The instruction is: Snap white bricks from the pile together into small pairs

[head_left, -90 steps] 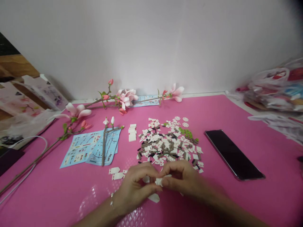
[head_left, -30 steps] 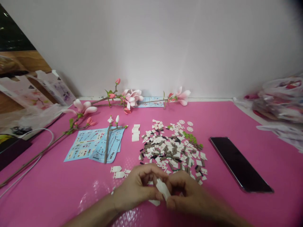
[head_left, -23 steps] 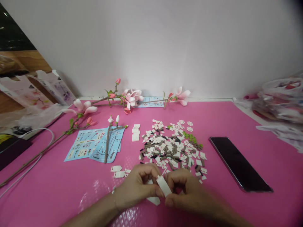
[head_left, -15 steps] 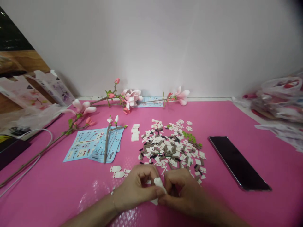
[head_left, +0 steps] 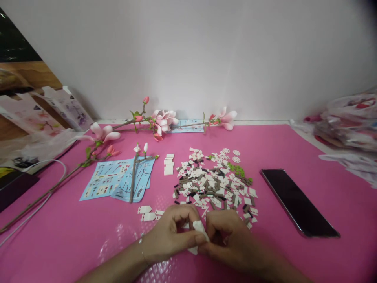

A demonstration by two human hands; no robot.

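Note:
My left hand (head_left: 178,232) and my right hand (head_left: 225,237) meet at the front middle of the pink table. Between their fingertips they pinch a small white building-brick piece (head_left: 200,228), partly covered by the fingers, so its full shape is hidden. Just beyond the hands spreads a pile of loose building bricks (head_left: 213,184) in white, brown, black and green. Left of my left hand lie several white petal-like pieces (head_left: 148,216). A brown brick-built branch (head_left: 133,179) with white buds rests on the blue instruction sheets (head_left: 101,179).
A black phone (head_left: 299,202) lies to the right. Several white plates (head_left: 169,165) stand in a column behind. Pink flower branches (head_left: 163,122) lie along the back and left. Plastic bags (head_left: 350,122) crowd the right edge; printed boxes (head_left: 31,118) and a white cable (head_left: 63,169) are at left.
The view shifts very slightly. Both hands keep almost the same pose around the white piece, and nothing on the table has visibly moved.

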